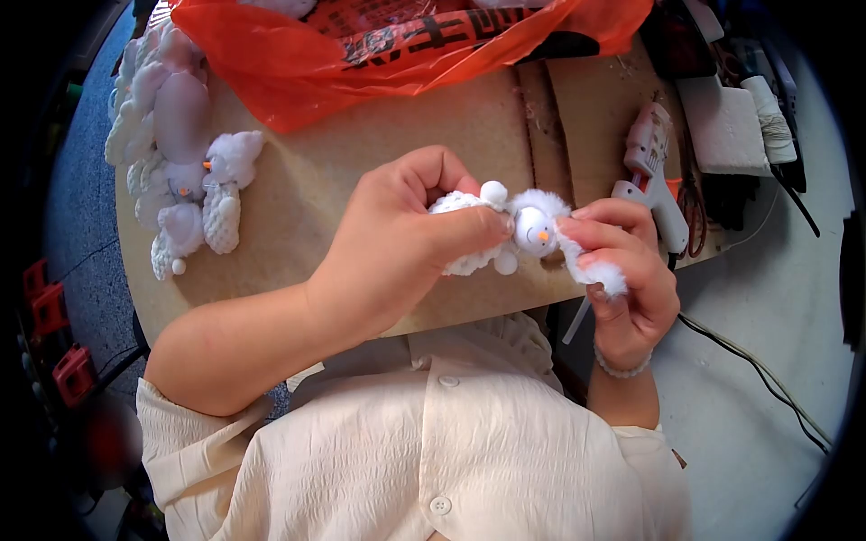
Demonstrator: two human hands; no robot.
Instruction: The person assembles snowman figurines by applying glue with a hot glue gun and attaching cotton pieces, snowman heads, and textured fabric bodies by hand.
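Between my hands is a small snowman doll [534, 231] with a smiling white face, an orange nose and a fluffy white trim round its head. My left hand [406, 221] grips its knitted white body, thumb on top, beside two small white pompoms. With bent fingers, my right hand [627, 266] pinches a strip of white fluffy trim [603, 273] at the head's right side. The strip's near end hangs loose past the fingers. The doll lies tilted sideways, its head toward my right hand.
Several finished-looking snowman dolls [221, 194] lie piled at the table's left. A red plastic bag [397, 63] covers the back. At right are a glue gun [651, 171], a white block [724, 126], a thread spool [767, 117] and cables [758, 365].
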